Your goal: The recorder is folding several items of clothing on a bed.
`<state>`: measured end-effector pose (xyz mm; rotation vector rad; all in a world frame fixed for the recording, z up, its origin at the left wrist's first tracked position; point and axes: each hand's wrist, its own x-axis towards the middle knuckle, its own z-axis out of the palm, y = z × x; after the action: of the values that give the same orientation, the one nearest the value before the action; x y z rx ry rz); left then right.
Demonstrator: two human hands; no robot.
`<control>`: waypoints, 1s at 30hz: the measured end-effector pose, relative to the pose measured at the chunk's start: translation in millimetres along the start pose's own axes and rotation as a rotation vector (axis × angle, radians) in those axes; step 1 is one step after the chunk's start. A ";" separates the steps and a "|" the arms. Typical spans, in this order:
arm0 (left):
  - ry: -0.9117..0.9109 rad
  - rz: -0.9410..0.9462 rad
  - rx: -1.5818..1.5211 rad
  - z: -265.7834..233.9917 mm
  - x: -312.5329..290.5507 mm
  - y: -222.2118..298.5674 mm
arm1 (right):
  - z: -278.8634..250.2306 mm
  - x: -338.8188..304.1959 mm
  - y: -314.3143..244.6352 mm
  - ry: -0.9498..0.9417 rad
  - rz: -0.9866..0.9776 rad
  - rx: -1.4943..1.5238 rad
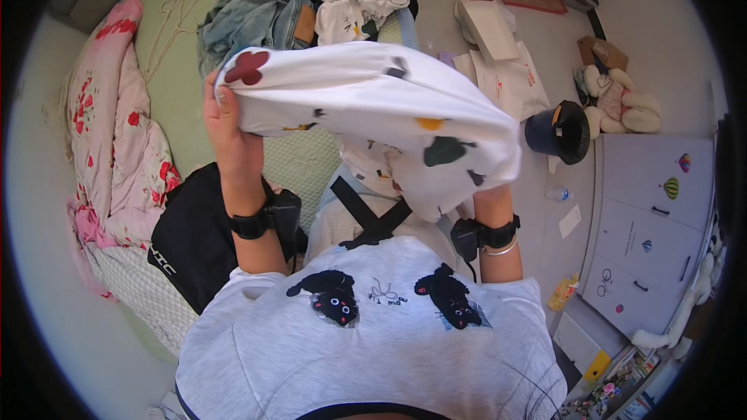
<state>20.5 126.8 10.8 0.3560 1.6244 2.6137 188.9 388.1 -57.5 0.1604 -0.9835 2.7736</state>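
Observation:
A white garment [350, 82] printed with dark red, green, yellow and black shapes is stretched out in front of me, its kind not clear. My left hand [231, 120] grips its left end, thumb on the near side. Under the right end is my right hand [492, 196], its fingers hidden by the fabric. Part of the cloth hangs down in the middle toward my lap. Both wrists wear black strapped devices. Beyond the garment, blue jeans [261, 19] and another white printed garment [362, 0] lie in a heap.
I am at a bed with a green quilted cover [179, 54]. A pink floral quilt [117, 124] and a black cloth item [187, 241] lie to the left. On the right floor stand a dark bin [556, 132], a white box [489, 29], a plush toy [618, 101] and a white cabinet [650, 225].

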 end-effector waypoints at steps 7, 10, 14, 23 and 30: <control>0.462 -0.011 0.134 -69.4 24.9 -24.8 | 4.0 13.8 -10.6 0.115 0.372 -0.365; 0.494 -0.050 0.442 -130.6 26.1 -58.3 | 7.7 20.9 -8.0 -0.116 0.315 -1.165; 0.355 0.073 1.325 -147.1 13.3 -83.5 | -8.1 10.8 -21.3 -0.141 0.437 -1.607; -0.902 -0.563 0.843 19.8 -11.6 -64.5 | -18.8 -25.7 -13.7 -0.043 0.679 -1.775; -1.235 -0.165 0.699 89.9 -71.5 -112.5 | 28.7 7.8 -9.9 0.311 0.272 -1.061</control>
<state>100.1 245.2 -63.4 1.3843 1.7242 1.0476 184.5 378.6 -27.9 -0.5644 -2.2800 1.9720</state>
